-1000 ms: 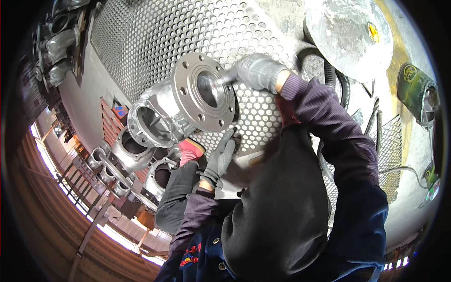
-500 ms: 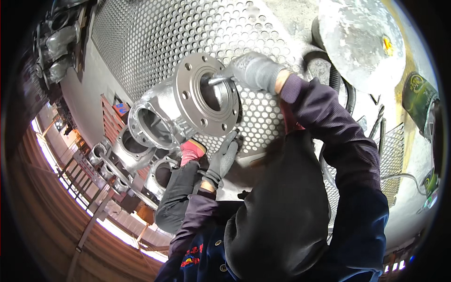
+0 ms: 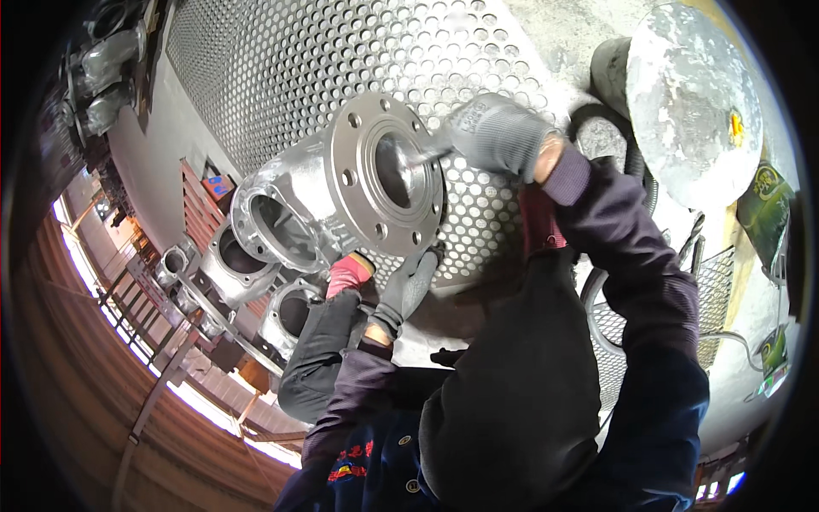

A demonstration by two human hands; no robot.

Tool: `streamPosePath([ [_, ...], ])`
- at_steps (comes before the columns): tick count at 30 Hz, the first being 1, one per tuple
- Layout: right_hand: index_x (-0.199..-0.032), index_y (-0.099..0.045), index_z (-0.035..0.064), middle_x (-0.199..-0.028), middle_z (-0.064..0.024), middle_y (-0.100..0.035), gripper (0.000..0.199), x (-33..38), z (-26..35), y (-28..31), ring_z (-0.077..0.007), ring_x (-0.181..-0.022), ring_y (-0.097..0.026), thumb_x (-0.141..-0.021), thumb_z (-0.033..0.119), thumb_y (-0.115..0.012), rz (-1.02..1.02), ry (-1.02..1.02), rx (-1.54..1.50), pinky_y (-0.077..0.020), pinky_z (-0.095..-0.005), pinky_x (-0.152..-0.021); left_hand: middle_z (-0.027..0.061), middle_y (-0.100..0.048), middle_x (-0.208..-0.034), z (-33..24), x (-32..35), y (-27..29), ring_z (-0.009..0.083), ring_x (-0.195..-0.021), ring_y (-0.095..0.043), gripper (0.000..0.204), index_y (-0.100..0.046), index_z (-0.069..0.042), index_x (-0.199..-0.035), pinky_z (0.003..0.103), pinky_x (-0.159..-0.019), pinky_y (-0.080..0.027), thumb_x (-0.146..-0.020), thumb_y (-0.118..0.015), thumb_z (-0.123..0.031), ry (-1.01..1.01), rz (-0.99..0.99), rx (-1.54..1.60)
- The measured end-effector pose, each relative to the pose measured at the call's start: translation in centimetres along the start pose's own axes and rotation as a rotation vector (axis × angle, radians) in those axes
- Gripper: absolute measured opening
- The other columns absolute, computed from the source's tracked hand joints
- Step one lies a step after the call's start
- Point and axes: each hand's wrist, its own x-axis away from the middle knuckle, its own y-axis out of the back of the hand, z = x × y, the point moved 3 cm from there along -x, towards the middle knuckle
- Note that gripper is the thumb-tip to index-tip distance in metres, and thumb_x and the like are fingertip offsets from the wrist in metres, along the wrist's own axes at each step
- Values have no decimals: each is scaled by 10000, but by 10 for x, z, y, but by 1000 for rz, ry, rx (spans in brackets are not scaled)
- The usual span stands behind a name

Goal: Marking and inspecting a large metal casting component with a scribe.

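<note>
A grey metal valve body (image 3: 290,183) with a wide drilled flange (image 3: 358,192) stands on a perforated metal plate (image 3: 478,205), its round bore facing me. My right hand (image 3: 499,132), in a grey glove, is closed round a slim metal tool (image 3: 433,147) whose end points into the bore. Motion smears the tool, and its tip cannot be made out. My left hand (image 3: 409,288), also gloved, reaches up at the flange's lower edge. Its fingers are stretched out, with the fingertips at or just beneath the rim; whether they press on it is unclear.
Several similar castings (image 3: 235,263) sit to the left, beyond my red shoe (image 3: 348,275). More metal parts (image 3: 102,81) lie at the far left. On the right are a large round grey drum (image 3: 695,107), black hose (image 3: 653,188) and a mesh panel (image 3: 715,294).
My right hand and the tool have shifted slightly right, and less of the tool reaches into the bore. The flange appears slightly lower and farther right, closer to my left fingertips.
</note>
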Motion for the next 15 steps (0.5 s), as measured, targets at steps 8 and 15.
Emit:
streamPosePath([
  [8,-1179,-649,303,-903,-65,-701,550,4,10,5,-241,-830,-677,-739,-8,-543,177,75,210,-543,-332,-725,110,-641,-1115,-3,-4,2,177,-1048,-554,423,-556,-2,-1237,278,-947,-399,-949,-521,-310,28,-38,45],
  [15,-1109,-687,212,-845,-70,-694,455,-3,9,8,-229,-813,-674,-727,-5,-568,82,8,146,-541,-313,-728,156,-647,-1102,-9,-4,6,196,-1026,-573,462,-571,10,-1204,303,-932,-410,-950,-507,-371,41,-18,-6],
])
